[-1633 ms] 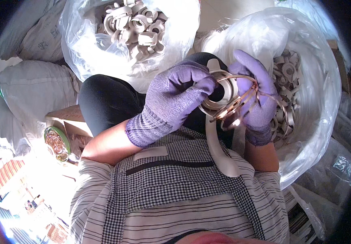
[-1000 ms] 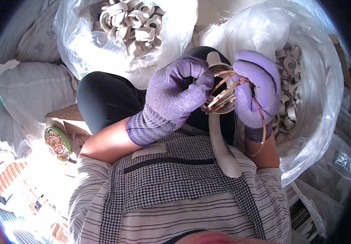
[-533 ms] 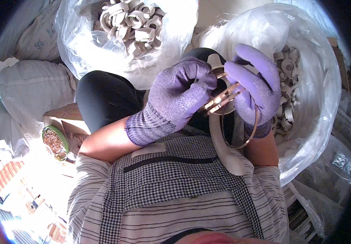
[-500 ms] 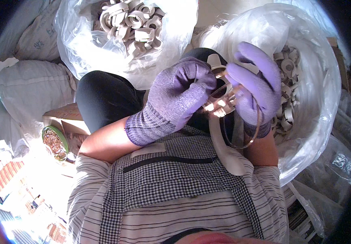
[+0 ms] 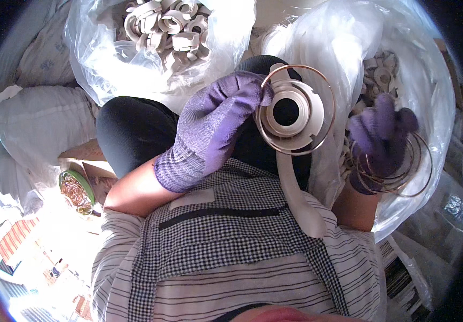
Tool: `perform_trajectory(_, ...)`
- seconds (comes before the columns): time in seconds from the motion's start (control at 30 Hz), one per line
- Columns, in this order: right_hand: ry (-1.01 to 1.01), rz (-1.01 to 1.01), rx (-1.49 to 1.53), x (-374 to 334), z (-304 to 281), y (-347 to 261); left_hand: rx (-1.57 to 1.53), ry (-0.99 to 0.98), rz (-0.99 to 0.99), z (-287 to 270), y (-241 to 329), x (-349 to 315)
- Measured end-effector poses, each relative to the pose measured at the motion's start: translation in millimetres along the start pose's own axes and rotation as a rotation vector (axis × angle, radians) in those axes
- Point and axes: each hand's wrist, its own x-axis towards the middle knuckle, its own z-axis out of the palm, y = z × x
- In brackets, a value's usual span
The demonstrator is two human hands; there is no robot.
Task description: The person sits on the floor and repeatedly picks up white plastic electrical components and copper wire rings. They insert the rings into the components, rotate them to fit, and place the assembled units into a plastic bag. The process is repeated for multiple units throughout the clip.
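Left hand [image 5: 221, 110]: fingers pinched together on left edge of a thin copper wire ring [image 5: 298, 65]; wrist angled up and right. Ring encircles the round beige plastic collar [image 5: 313, 121] in view; contact unclear. Collar lies just right of left fingertips, nearer that hand, hole facing viewer; curved beige stem [image 5: 296, 206] runs lengthwise toward chest. Right hand [image 5: 384, 134] apart, right, fingers up, part-curled; loose copper rings [image 5: 430, 161] around it, grip unclear. Beyond: plastic bag [image 5: 424, 102], beige parts [image 5: 384, 75].
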Motion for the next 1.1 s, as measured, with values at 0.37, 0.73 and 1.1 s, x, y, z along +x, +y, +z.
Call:
perform_trajectory(0.37,0.144,-0.24,-0.946,-13,18,41,0.096,-0.058,0.06,1,5,0)
perform_trajectory(0.73,-0.241,-0.337,-1.299,21,54,22,1.008,-0.272,0.479,11,9,15)
perform_trajectory(1.1,0.077,-0.02,-1.495,-3,53,26,0.809,-0.165,0.416,12,12,9)
